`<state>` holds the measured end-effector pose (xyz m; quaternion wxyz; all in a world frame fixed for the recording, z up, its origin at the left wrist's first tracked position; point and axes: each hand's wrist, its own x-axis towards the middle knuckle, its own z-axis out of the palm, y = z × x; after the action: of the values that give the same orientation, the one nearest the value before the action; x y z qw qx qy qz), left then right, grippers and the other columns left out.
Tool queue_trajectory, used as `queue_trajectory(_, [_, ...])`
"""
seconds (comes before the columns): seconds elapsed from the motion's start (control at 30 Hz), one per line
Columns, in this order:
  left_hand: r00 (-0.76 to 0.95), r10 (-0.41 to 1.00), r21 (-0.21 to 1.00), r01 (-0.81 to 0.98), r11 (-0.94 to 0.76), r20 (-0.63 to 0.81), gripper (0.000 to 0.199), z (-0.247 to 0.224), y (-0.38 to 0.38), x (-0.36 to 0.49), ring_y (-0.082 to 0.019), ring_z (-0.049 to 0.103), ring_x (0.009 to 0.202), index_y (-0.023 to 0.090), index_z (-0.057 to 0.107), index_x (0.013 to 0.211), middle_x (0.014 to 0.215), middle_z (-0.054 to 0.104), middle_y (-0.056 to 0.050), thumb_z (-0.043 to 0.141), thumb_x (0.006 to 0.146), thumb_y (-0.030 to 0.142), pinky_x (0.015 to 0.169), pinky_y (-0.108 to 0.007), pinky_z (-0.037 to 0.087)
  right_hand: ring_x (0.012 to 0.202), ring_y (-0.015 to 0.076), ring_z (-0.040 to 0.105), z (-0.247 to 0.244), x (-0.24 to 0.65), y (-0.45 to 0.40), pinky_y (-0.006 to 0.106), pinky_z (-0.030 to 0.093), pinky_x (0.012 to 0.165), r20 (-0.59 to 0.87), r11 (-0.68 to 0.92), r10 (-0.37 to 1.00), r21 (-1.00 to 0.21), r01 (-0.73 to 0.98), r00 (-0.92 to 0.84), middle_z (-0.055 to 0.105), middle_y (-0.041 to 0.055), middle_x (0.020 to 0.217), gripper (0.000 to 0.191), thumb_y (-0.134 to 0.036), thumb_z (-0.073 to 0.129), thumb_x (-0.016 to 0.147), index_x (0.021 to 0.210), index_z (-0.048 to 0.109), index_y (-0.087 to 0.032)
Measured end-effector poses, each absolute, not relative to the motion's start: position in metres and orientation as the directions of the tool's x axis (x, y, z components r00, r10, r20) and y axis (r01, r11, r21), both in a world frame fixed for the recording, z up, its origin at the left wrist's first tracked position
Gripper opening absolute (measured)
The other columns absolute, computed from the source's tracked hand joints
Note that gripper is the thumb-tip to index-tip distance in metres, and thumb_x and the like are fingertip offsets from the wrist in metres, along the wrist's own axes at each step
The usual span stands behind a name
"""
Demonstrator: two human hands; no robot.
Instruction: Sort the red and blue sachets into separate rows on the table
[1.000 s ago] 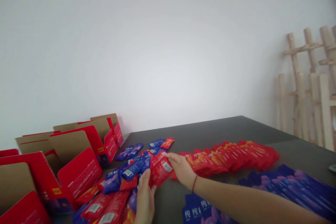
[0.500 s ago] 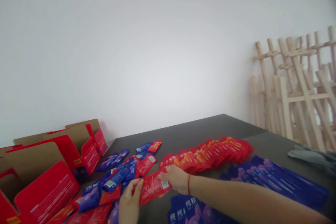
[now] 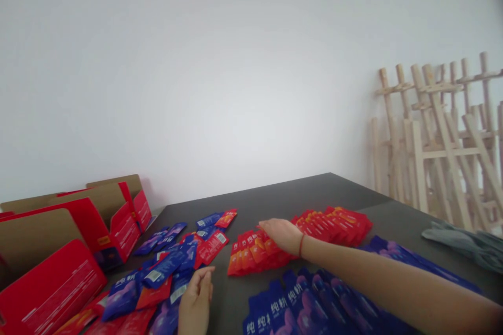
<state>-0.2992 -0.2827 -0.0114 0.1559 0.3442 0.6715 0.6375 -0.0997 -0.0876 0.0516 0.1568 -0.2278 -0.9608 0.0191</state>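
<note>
My left hand (image 3: 195, 301) hovers at the right edge of a loose pile of red and blue sachets, its fingers curled together with nothing seen in them. My right hand (image 3: 282, 236), wearing a thin red cord at the wrist, rests across a fanned row of red sachets (image 3: 245, 254). Its fingers are stretched out to the left, and the palm hides part of the row. Nearer to me, under my right forearm, lies an overlapping row of blue sachets (image 3: 293, 301). In the mixed pile, a blue sachet (image 3: 164, 268) shows its barcode side.
Open red cardboard boxes (image 3: 51, 293) stand along the left side of the dark table (image 3: 251, 199). Grey gloves (image 3: 463, 243) lie at the right edge. Wooden easels (image 3: 432, 141) lean at the white wall behind on the right.
The red sachet held between both hands has left them. My right hand has moved right and away from me onto the red row; my left hand's fingers have curled in.
</note>
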Motion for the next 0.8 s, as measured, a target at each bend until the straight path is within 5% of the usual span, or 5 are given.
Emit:
queue_trajectory(0.17, [-0.679,0.708,0.966,0.259,-0.017,0.195,0.072,-0.014,-0.284,-0.301,-0.013,0.039,0.044,0.019,0.065,0.093,0.049,0.039,0.009,0.059,0.062,0.083,0.042,-0.024,0.026,0.119,0.0309,0.059,0.020,-0.121,-0.112,0.042,0.048,0.098,0.225,0.894,0.423,0.055,0.444,-0.878,0.061,0.0256,0.128,0.035,-0.015,0.048,0.095,0.124,0.061,0.000])
queue_trajectory(0.33, [-0.663,0.721,0.953,0.303,0.013,0.201,0.073,-0.016,-0.284,-0.302,-0.014,0.041,0.044,0.020,0.067,0.092,0.049,0.040,0.009,0.054,0.064,0.086,0.042,-0.024,0.026,0.122,0.0369,0.054,0.010,-0.121,-0.125,0.047,0.051,0.092,0.214,0.870,0.448,0.122,0.478,-0.868,0.055,0.0277,0.135,0.065,-0.050,0.058,0.091,0.133,0.054,0.001])
queue_trajectory(0.57, [-0.644,0.752,0.968,0.249,0.036,0.138,0.080,-0.023,-0.281,-0.296,-0.013,0.037,0.047,0.017,0.063,0.096,0.051,0.039,0.009,0.052,0.061,0.088,0.043,-0.024,0.023,0.114,0.0344,0.057,0.015,-0.111,-0.122,0.044,0.050,0.090,0.212,0.867,0.433,0.166,0.469,-0.876,0.061,0.0235,0.127,0.057,-0.046,0.063,0.089,0.129,0.059,-0.005])
queue_trajectory(0.8, [-0.656,0.741,0.980,0.197,-0.013,0.141,0.060,-0.025,-0.279,-0.295,-0.012,0.039,0.047,0.019,0.066,0.090,0.051,0.040,0.008,0.057,0.070,0.076,0.044,-0.023,0.025,0.104,0.0321,0.061,0.040,-0.164,-0.140,0.043,0.050,0.086,0.272,0.918,0.352,0.088,0.388,-0.895,0.067,0.0188,0.111,0.048,-0.051,0.061,0.088,0.111,0.066,-0.010])
